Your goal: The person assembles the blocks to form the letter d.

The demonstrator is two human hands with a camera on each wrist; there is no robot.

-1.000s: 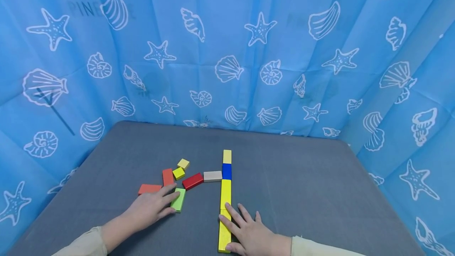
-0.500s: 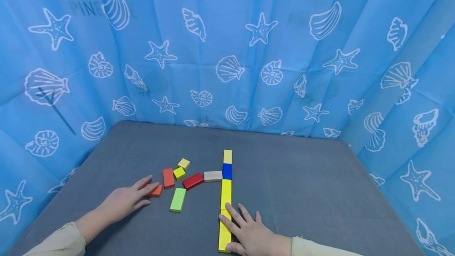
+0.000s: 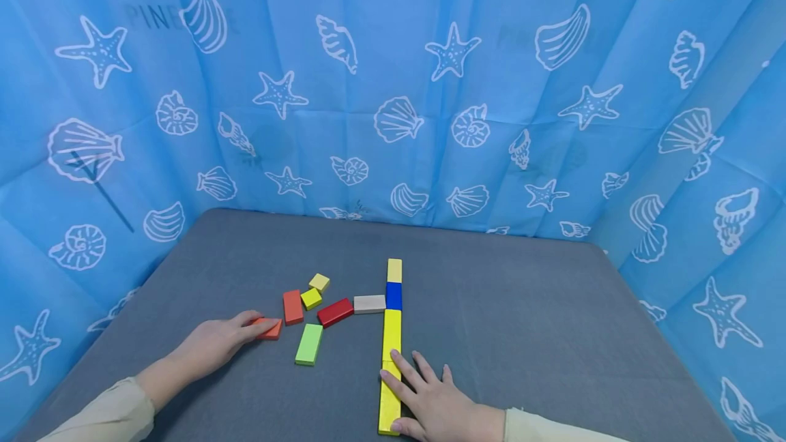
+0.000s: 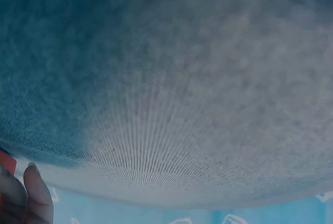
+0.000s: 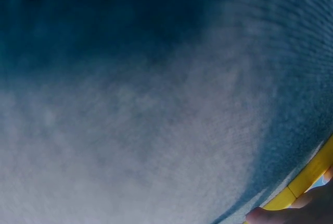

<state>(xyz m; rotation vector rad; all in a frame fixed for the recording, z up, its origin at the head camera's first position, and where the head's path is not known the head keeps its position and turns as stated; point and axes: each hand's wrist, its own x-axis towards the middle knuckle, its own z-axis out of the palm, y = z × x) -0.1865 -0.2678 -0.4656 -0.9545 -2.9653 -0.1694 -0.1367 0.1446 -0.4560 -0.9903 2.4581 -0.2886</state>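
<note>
Left hand (image 3: 215, 343) pinches the leftmost orange block (image 3: 270, 332); right hand (image 3: 434, 398) rests on two yellow blocks (image 3: 391, 334).
The left grip is clamped on its block, on the gray bench (image 3: 522, 319); the right grip's fingers are spread apart, and a blue block (image 3: 394, 296) lies just beyond.
</note>
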